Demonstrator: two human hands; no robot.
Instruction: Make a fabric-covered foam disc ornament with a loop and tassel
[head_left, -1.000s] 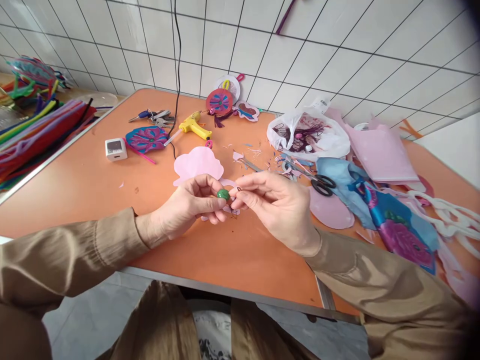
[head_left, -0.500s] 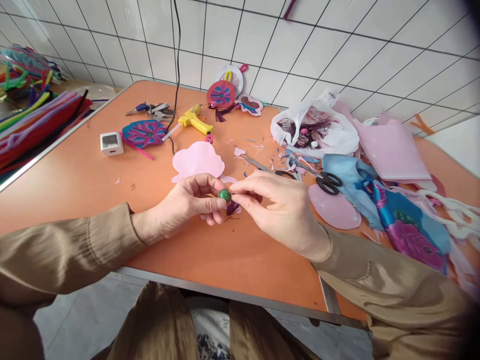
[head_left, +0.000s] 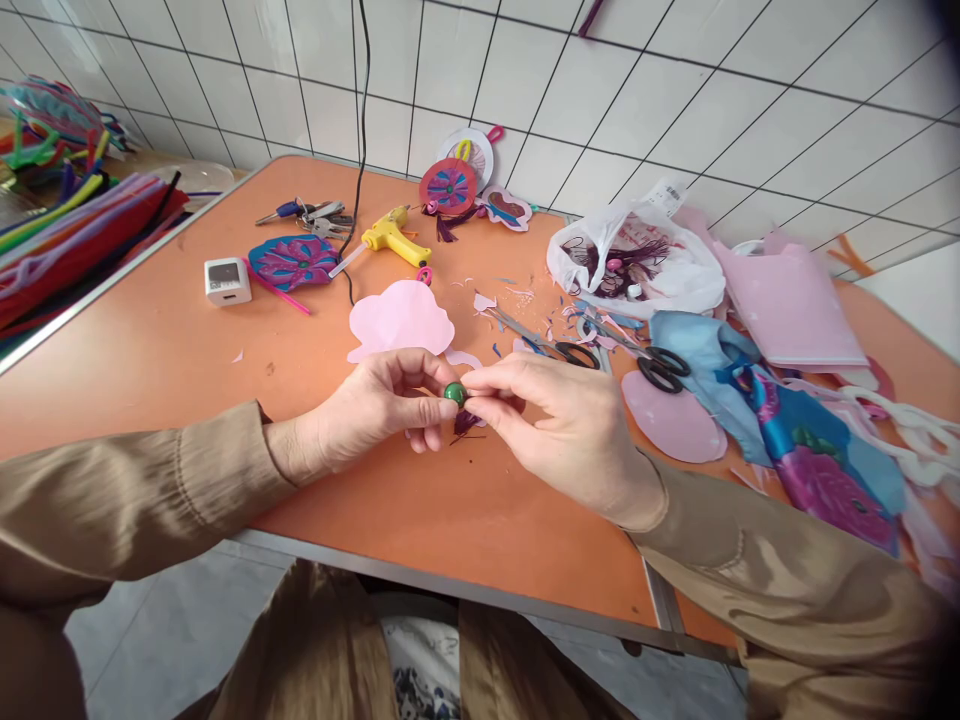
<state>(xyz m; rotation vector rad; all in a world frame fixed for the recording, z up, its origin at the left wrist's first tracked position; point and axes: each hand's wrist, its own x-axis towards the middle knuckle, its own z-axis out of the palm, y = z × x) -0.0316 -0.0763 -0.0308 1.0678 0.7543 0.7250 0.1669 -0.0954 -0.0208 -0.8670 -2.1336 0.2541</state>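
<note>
A shiny green bead [head_left: 454,395] is pinched between the thumb and forefinger of my left hand [head_left: 375,405]. From the right, my right hand [head_left: 559,425] meets it with thumb and forefinger pressed together at the bead's side. What those right fingertips hold is too small to make out. Just below the bead, part of a dark purple tassel [head_left: 468,422] shows, partly hidden by the fingers. A pink scalloped cut-out [head_left: 403,322] lies flat on the orange table [head_left: 480,510] beyond my left hand.
Scissors [head_left: 664,368] and scraps lie beyond my right hand, near a pink oval [head_left: 675,418]. A yellow glue gun [head_left: 396,238], keys [head_left: 322,215] and a white adapter [head_left: 227,282] sit further back. A plastic bag [head_left: 675,280] holds dark tassels. Blue floral fabric [head_left: 825,450] lies right.
The right fingertips have come closer against the bead; a little dark gap showed there before. The whole view has shifted slightly, and both hands otherwise keep their place.
</note>
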